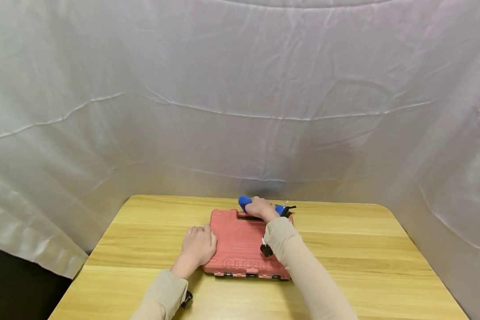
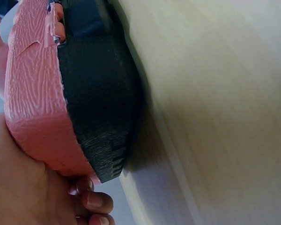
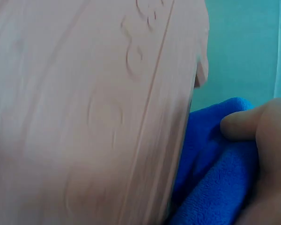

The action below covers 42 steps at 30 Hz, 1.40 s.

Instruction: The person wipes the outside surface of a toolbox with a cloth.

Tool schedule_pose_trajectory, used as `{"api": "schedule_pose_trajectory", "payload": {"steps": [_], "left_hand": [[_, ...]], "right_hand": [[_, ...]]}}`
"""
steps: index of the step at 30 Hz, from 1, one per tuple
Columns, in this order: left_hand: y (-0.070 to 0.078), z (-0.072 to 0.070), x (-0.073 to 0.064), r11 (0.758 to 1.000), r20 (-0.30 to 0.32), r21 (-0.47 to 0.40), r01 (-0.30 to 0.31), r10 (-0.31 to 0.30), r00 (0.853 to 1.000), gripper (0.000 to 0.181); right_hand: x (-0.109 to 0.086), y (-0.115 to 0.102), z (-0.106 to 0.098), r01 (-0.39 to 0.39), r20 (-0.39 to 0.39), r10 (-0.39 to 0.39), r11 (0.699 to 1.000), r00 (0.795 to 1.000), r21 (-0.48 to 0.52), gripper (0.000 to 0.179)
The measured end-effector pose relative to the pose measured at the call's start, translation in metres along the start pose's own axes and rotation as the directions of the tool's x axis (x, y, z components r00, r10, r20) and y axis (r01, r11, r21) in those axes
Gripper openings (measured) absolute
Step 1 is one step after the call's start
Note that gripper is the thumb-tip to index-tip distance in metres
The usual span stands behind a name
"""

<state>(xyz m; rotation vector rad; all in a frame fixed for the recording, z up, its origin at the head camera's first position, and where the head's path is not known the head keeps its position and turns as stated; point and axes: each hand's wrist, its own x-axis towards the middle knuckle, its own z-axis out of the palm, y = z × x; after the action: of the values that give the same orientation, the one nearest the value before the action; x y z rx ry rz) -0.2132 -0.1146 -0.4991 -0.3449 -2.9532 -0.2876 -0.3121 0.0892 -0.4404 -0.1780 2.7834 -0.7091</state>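
The right hand (image 1: 261, 208) is gripping a blue cloth (image 1: 245, 202) in its fingers, beside the far edge of a red case (image 1: 240, 242) lying on the table (image 1: 144, 249); the left hand (image 1: 199, 243) is holding the case's left side.

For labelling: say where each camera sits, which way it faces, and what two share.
Head: worn on the head, facing forward and down at red case, table and curtain; left hand, right hand and sleeves show.
Left wrist: worn there, facing the case's side and table; left hand shows.
Right wrist: worn there, facing the case and blue cloth; right hand shows.
Head and right wrist share the right hand gripping the cloth.
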Motion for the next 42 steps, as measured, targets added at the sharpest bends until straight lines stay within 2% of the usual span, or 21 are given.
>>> {"api": "schedule_pose_trajectory", "payload": {"steps": [3, 8, 12, 15, 19, 24, 31, 34, 42], "left_hand": [[-0.001, 0.002, 0.001, 1.0, 0.003, 0.004, 0.003, -0.003, 1.0, 0.025], [-0.001, 0.004, 0.001, 1.0, 0.0, 0.008, -0.008, 0.008, 1.0, 0.028], [0.003, 0.001, 0.001, 1.0, 0.0, 0.018, -0.017, 0.017, 1.0, 0.026], [0.003, 0.003, 0.001, 0.999, -0.01, 0.028, -0.022, 0.023, 1.0, 0.025], [0.001, 0.004, 0.001, 1.0, -0.018, 0.022, -0.02, 0.02, 1.0, 0.026], [0.0, 0.004, 0.001, 1.0, -0.013, 0.014, -0.015, 0.015, 1.0, 0.029], [0.001, 0.003, 0.0, 1.0, -0.001, 0.01, -0.009, 0.009, 1.0, 0.029], [0.002, 0.003, -0.001, 1.0, -0.01, 0.009, -0.007, 0.007, 1.0, 0.029], [0.003, 0.003, 0.0, 1.0, -0.005, 0.0, 0.008, -0.008, 1.0, 0.032]], "right_hand": [[0.002, -0.011, 0.006, 0.043, 0.036, -0.045, 0.998, 0.998, 0.036, 0.043], [0.006, -0.03, 0.02, 0.079, 0.047, -0.084, 0.992, 0.995, 0.099, 0.039], [0.007, -0.036, 0.03, 0.105, 0.048, -0.11, 0.989, 0.993, 0.104, 0.047], [0.007, -0.039, 0.033, 0.136, 0.079, -0.141, 0.988, 0.987, 0.066, 0.052], [0.007, -0.037, 0.03, 0.203, 0.147, -0.202, 0.979, 0.968, 0.011, 0.054], [0.008, -0.029, 0.024, 0.302, 0.206, -0.283, 0.951, 0.937, -0.071, 0.05], [0.009, -0.021, 0.015, 0.388, 0.234, -0.358, 0.917, 0.904, -0.096, 0.045], [0.009, -0.017, 0.008, 0.397, 0.236, -0.369, 0.914, 0.899, -0.083, 0.046], [0.005, -0.006, -0.01, 0.353, 0.227, -0.337, 0.935, 0.914, -0.03, 0.047]]}}
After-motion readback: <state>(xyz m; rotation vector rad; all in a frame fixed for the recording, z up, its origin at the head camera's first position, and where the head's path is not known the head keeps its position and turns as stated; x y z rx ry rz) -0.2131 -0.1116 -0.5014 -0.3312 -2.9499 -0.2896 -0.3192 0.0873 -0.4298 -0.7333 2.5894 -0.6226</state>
